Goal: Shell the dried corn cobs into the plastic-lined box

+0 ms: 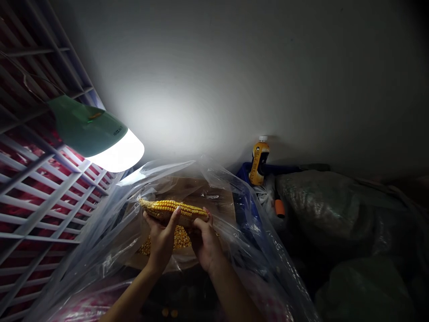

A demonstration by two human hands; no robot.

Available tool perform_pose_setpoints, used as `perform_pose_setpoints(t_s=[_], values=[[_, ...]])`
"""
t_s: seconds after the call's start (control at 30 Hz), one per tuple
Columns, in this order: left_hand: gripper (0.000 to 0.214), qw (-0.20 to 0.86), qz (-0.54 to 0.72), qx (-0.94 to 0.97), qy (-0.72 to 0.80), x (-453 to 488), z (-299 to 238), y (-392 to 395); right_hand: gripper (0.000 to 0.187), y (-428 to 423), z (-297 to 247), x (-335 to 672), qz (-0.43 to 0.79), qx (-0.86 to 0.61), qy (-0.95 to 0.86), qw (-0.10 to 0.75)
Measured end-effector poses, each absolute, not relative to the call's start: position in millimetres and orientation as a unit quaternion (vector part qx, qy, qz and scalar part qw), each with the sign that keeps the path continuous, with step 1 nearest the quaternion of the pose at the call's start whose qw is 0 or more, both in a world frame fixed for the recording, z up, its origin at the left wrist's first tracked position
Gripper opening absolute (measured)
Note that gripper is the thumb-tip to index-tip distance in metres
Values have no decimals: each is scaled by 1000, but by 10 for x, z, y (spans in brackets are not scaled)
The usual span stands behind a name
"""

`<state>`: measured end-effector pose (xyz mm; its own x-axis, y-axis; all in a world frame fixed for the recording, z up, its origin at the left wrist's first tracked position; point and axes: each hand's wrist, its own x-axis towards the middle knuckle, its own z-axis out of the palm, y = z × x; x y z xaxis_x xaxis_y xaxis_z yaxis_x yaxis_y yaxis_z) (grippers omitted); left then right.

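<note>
A dried yellow corn cob (pixel 167 208) lies level between both my hands, partly stripped of kernels. My left hand (pixel 161 237) is wrapped round its left half, with the thumb pressed on the kernels. Gripping the right end is my right hand (pixel 203 239). Loose yellow kernels (pixel 179 239) lie heaped right under the cob, inside a clear plastic bag (pixel 234 214) that lines a cardboard box (pixel 187 190).
A lit lamp with a green shade (pixel 97 136) hangs at the left, in front of a white grille (pixel 30 201). An orange drink bottle (pixel 259 161) stands against the grey wall. Dark sacks (pixel 321 210) fill the right side. An orange-handled tool (pixel 279 206) lies beside them.
</note>
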<state>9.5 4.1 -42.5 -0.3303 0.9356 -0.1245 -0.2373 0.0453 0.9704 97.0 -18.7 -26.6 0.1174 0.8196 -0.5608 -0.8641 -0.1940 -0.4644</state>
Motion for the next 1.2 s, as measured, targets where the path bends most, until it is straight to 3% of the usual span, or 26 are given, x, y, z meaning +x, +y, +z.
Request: perform_pose_setpoints(t_s=[0.07, 0.23, 0.4, 0.57, 0.7, 0.87, 1.1, 1.2], values=[[60, 480, 618, 325, 531, 92, -412, 48, 57, -185, -252, 956, 662, -385, 38, 642], [62, 463, 616, 330, 545, 104, -346, 32, 29, -174, -217, 969, 681, -362, 23, 636], [59, 470, 613, 323, 547, 115, -326, 26, 40, -198, -244, 973, 670, -391, 12, 631], [61, 461, 616, 335, 544, 119, -348, 17, 33, -190, -224, 976, 686, -376, 18, 623], [58, 465, 615, 341, 538, 116, -363, 14, 41, -187, -224, 973, 671, -398, 3, 626], [60, 455, 613, 352, 542, 109, -371, 11, 30, -183, -192, 980, 687, -391, 6, 612], [61, 451, 610, 355, 546, 117, -341, -9, 41, -201, -161, 999, 680, -416, -1, 604], [64, 456, 607, 341, 554, 111, -350, -1, 29, -188, -154, 997, 686, -401, 32, 606]])
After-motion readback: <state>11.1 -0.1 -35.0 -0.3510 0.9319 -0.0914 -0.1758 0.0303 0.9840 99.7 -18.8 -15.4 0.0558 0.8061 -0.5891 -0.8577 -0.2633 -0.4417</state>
